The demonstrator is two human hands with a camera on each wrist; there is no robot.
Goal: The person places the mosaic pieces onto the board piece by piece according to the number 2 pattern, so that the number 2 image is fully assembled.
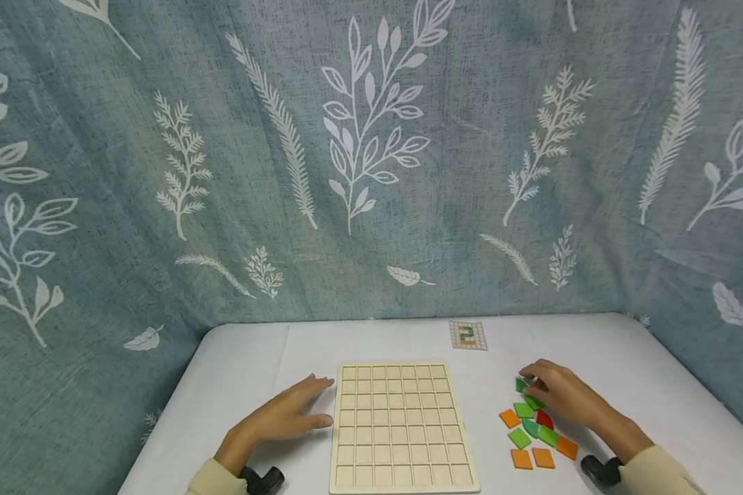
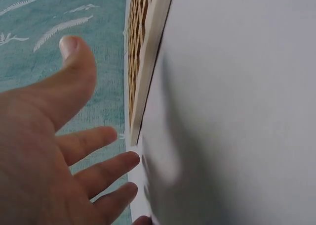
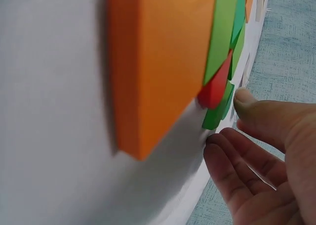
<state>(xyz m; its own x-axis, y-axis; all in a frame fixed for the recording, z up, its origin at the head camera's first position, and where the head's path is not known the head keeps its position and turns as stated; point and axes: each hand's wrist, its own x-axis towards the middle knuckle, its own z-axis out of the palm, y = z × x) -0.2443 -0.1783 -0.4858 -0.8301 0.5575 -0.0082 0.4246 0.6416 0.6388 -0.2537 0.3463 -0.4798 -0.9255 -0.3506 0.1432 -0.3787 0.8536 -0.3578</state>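
A light wooden board (image 1: 402, 426) with a grid of square recesses lies on the white table. Beside its left edge is my left hand (image 1: 291, 411), fingers spread and thumb apart, holding nothing. My right hand (image 1: 557, 388) reaches over the far end of a cluster of coloured tiles. A dark green tile (image 1: 520, 385) shows between its thumb and forefinger tips, and a green tile (image 1: 534, 402) lies partly under the hand. In the right wrist view, a gap separates the thumb (image 3: 244, 99) from the bent fingers (image 3: 217, 148), right by the green tiles (image 3: 217, 111).
Nearer me in the cluster are a red quarter-round tile (image 1: 544, 419), a teal rounded tile (image 1: 530, 427), several light green tiles (image 1: 519, 438) and several orange tiles (image 1: 521, 459). A small card with a gridded figure (image 1: 468, 335) lies behind the board. A leaf-patterned curtain (image 1: 371, 261) hangs behind the table.
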